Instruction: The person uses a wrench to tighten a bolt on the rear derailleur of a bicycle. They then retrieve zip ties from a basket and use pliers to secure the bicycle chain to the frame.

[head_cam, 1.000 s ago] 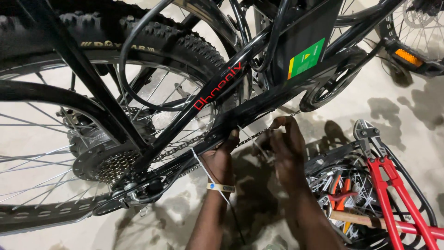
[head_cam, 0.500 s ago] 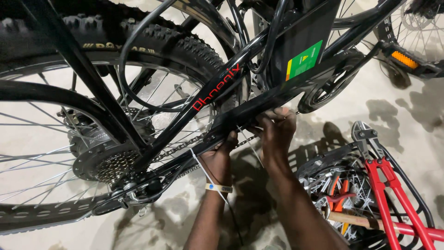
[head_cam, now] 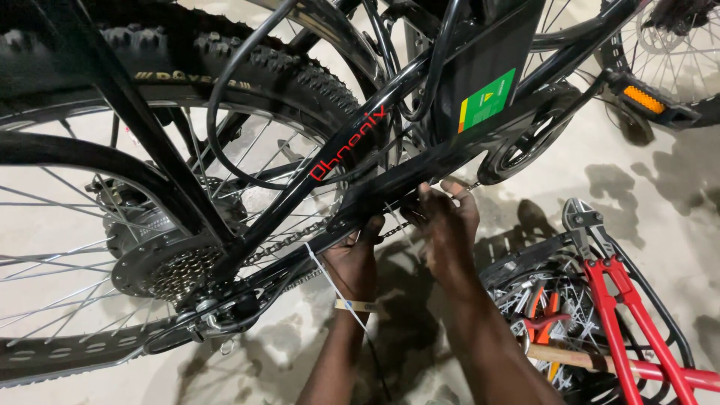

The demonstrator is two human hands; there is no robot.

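Gripping the chain guard (head_cam: 420,176) from below, the left hand (head_cam: 352,259) and right hand (head_cam: 450,225) are best kept steady, fingers away from the chain (head_cam: 289,241).

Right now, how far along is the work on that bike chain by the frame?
Looks done: the chain sits on the rear cogs, and a white cable tie already loops the lower frame tube. In hand: the left hand grips under the tube while the right hand pinches at the chain under the black chain guard. Left: the tie's long tail hangs untrimmed; the red bolt cutters lie in the tool basket.
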